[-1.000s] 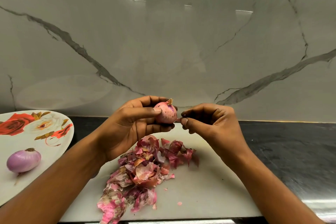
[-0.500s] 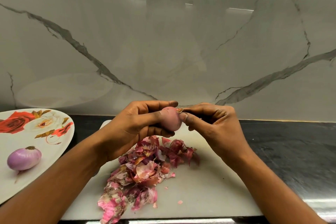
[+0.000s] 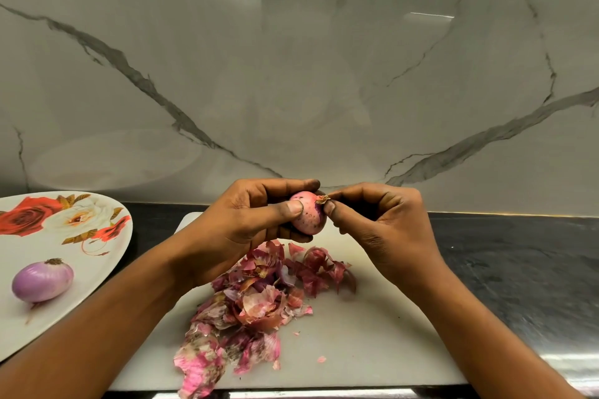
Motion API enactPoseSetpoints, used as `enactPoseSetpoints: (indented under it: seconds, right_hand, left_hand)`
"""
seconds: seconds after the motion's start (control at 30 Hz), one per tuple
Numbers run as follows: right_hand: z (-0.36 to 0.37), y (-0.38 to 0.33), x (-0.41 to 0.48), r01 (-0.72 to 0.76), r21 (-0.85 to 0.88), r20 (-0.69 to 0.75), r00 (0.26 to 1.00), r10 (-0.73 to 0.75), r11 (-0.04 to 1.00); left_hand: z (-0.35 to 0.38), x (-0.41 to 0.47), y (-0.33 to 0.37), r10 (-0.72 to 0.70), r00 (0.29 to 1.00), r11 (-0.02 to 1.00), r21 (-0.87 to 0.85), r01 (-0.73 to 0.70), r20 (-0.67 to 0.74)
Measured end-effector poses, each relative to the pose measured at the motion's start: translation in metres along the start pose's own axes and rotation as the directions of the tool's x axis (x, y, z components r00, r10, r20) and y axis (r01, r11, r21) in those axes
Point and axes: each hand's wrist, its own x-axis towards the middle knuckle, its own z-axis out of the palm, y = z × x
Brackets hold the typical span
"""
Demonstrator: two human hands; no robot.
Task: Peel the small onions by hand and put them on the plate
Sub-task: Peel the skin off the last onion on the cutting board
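Now L hand [image 3: 246,223] grips onion [image 3: 309,215]; R hand [image 3: 382,223] pinches its tip.

Pink speckled onion [image 3: 309,220], lilac onion [image 3: 42,282], rose-patterned white plate [image 3: 89,274], grey-veined wall [image 3: 291,74]

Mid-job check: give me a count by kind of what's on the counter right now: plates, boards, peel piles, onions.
Plate: 1
Cutting board: 1
Pile of peels: 1
Onions: 2, the held onion in the left hand and the peeled onion on the plate
Total: 5
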Motion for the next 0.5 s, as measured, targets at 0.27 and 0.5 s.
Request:
enactPoseSetpoints:
  seconds: [0.27,0.5]
  right_hand:
    - [0.0037,0.003,-0.0002,0.044,-0.092,0.038,0.998,-0.041,0.995]
    - [0.0057,0.0038,0.0008,0.025,-0.084,0.099,0.995,-0.016,0.996]
  left_hand:
    - [0.001,0.0001,0.0011,-0.019,1.0,0.997,-0.078,0.02,0.016]
    - [-0.0011,0.0007,0.0009,-0.024,0.999,0.985,-0.17,0.03,0.04]
